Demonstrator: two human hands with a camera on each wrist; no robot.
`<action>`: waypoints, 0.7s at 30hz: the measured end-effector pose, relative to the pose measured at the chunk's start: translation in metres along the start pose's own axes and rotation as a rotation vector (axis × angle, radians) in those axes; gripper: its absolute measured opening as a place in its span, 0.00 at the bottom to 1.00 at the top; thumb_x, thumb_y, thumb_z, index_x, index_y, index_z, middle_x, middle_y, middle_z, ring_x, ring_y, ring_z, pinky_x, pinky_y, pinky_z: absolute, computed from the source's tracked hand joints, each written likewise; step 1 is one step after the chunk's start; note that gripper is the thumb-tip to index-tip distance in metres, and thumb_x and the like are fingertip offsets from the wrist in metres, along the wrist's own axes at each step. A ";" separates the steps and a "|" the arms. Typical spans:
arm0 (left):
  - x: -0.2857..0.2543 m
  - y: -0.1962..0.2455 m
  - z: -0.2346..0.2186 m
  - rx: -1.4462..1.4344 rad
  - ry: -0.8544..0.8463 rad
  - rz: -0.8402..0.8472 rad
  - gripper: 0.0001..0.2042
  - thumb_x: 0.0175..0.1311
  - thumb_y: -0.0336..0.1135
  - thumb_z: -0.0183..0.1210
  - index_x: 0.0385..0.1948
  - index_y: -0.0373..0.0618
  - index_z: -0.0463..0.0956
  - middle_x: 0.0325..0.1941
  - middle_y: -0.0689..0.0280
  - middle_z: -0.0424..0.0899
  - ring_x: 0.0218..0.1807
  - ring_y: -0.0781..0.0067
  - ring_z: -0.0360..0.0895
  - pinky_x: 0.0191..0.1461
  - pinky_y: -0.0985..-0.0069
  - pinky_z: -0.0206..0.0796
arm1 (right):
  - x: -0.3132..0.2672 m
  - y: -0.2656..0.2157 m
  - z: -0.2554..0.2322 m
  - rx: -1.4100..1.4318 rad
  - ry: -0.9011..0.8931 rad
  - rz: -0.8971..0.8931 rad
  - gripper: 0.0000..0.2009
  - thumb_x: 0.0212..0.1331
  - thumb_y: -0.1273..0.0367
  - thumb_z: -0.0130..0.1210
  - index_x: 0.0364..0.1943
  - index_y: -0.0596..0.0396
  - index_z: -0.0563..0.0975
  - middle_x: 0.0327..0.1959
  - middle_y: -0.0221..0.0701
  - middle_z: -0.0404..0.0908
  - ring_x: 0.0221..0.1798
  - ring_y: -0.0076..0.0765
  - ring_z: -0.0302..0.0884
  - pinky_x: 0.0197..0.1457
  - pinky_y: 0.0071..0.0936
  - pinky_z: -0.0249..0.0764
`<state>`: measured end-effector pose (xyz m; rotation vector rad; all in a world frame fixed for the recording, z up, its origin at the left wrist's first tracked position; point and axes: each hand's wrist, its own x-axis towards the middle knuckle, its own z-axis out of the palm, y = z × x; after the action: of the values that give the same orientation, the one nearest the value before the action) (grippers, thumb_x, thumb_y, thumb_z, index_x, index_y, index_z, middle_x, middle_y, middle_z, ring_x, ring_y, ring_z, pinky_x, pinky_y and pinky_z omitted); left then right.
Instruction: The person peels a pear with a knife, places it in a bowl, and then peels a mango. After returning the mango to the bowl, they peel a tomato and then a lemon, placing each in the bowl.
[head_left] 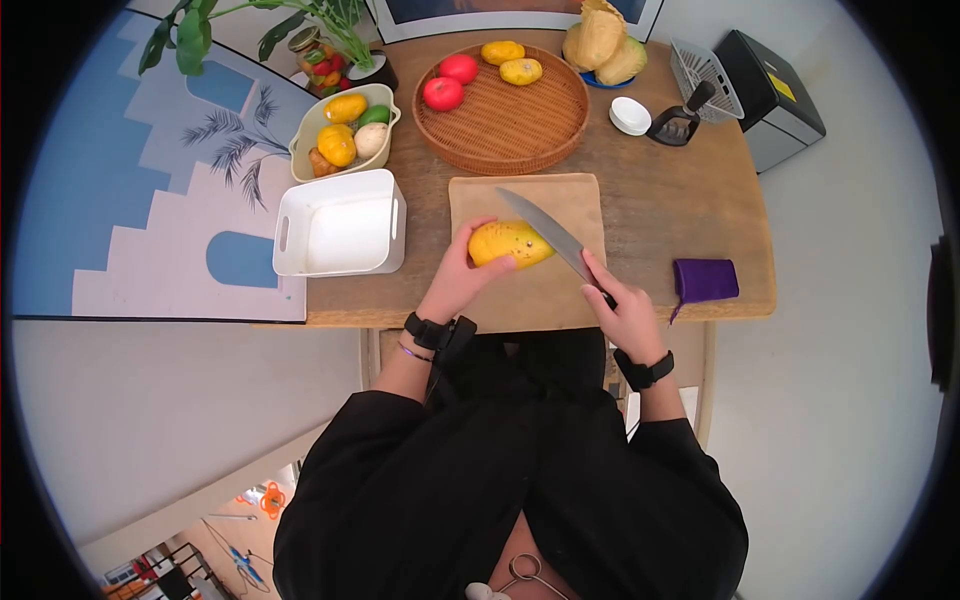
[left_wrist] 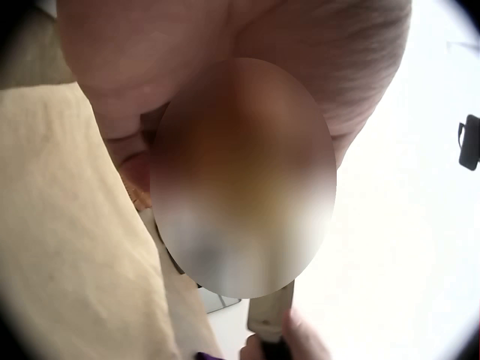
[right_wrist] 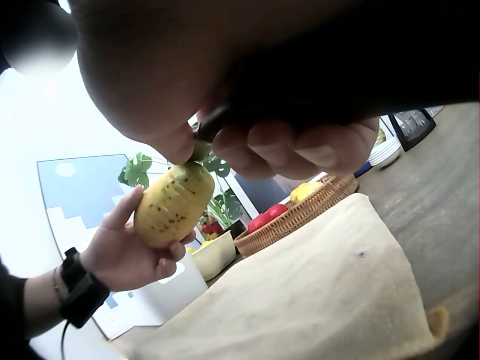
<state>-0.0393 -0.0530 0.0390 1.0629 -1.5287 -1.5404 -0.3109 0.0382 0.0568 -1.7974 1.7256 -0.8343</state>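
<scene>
My left hand (head_left: 462, 272) grips a yellow papaya (head_left: 497, 245) with dark specks, fingers on one side and thumb on the other. In the right wrist view the papaya (right_wrist: 174, 208) is held up above the tan cutting mat (right_wrist: 322, 292). My right hand (head_left: 630, 318) holds a large kitchen knife (head_left: 548, 230) by its black handle. The blade slants up and to the left, overlapping the papaya's right end in the head view. Beneath both hands lies the mat (head_left: 540, 300). A blurred oval hides the middle of the left wrist view.
Left of the mat stands a white bin (head_left: 340, 225), with a cream basket (head_left: 393, 105) of produce behind it. A round wicker tray (head_left: 500, 115) sits beyond the mat. Rightward are a white bowl (head_left: 630, 116), a black-handled slicer (head_left: 675, 125) and a purple pouch (head_left: 706, 280).
</scene>
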 end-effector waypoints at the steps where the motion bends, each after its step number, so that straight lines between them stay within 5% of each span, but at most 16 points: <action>1: 0.002 -0.004 -0.001 -0.229 0.044 0.005 0.30 0.70 0.38 0.66 0.69 0.42 0.63 0.63 0.58 0.77 0.62 0.64 0.78 0.67 0.62 0.72 | -0.001 -0.001 0.001 0.013 0.033 -0.046 0.25 0.68 0.59 0.61 0.70 0.28 0.75 0.33 0.41 0.86 0.34 0.52 0.85 0.39 0.39 0.80; 3: 0.006 -0.006 0.000 -0.456 0.086 0.008 0.26 0.73 0.38 0.62 0.68 0.43 0.63 0.63 0.59 0.77 0.61 0.64 0.79 0.66 0.61 0.72 | -0.004 -0.004 0.004 0.028 0.068 -0.091 0.25 0.68 0.60 0.62 0.70 0.28 0.75 0.31 0.40 0.86 0.32 0.51 0.84 0.37 0.39 0.79; 5: 0.008 -0.004 0.005 -0.863 0.116 -0.069 0.26 0.77 0.54 0.54 0.68 0.47 0.66 0.61 0.60 0.78 0.63 0.61 0.78 0.67 0.60 0.72 | -0.007 -0.009 0.008 -0.031 0.020 -0.181 0.27 0.66 0.60 0.63 0.70 0.27 0.74 0.27 0.39 0.83 0.29 0.50 0.82 0.34 0.39 0.77; 8: 0.013 -0.001 0.010 -0.954 0.125 -0.219 0.31 0.76 0.67 0.46 0.62 0.49 0.71 0.56 0.60 0.82 0.57 0.59 0.82 0.62 0.59 0.75 | -0.012 -0.015 0.020 -0.074 -0.006 -0.241 0.28 0.65 0.59 0.64 0.71 0.27 0.73 0.23 0.38 0.78 0.25 0.48 0.78 0.31 0.40 0.75; 14: 0.014 -0.008 0.016 -1.084 0.078 -0.267 0.32 0.72 0.72 0.47 0.55 0.51 0.75 0.47 0.60 0.85 0.46 0.60 0.84 0.52 0.61 0.79 | -0.016 -0.028 0.030 -0.181 0.017 -0.299 0.30 0.65 0.58 0.64 0.72 0.25 0.73 0.19 0.34 0.71 0.21 0.44 0.73 0.29 0.40 0.73; 17: 0.017 -0.009 0.023 -1.058 0.207 -0.255 0.33 0.71 0.72 0.48 0.55 0.50 0.75 0.46 0.57 0.85 0.45 0.60 0.84 0.51 0.63 0.79 | -0.013 -0.028 0.028 -0.233 0.035 -0.310 0.30 0.62 0.60 0.66 0.71 0.28 0.75 0.21 0.34 0.72 0.22 0.44 0.74 0.29 0.39 0.73; 21: 0.017 -0.011 0.021 -1.101 0.151 -0.303 0.33 0.72 0.71 0.48 0.56 0.50 0.75 0.47 0.56 0.85 0.44 0.60 0.84 0.51 0.63 0.79 | -0.011 -0.025 0.028 -0.260 0.030 -0.312 0.30 0.62 0.60 0.67 0.71 0.28 0.75 0.21 0.34 0.72 0.23 0.43 0.75 0.29 0.39 0.73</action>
<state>-0.0646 -0.0588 0.0266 0.7053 -0.2493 -2.0336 -0.2737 0.0492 0.0549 -2.2814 1.6574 -0.7896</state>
